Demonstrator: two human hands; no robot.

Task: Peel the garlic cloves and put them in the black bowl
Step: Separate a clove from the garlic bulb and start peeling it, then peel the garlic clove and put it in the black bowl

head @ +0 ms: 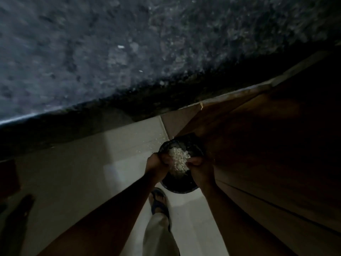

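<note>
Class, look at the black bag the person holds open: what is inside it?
Inside the bag lies a heap of pale peels, between the left hand and right hand gripping its rim. Anything under the heap is hidden.

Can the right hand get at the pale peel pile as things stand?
Probably yes. The right hand already grips the black bowl's rim beside the peel pile, with nothing between them; but letting go leaves only the left hand holding it.

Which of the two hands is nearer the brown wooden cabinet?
The right hand, gripping the black container of white peelings on the cabinet side; the left hand grips its opposite edge.
</note>
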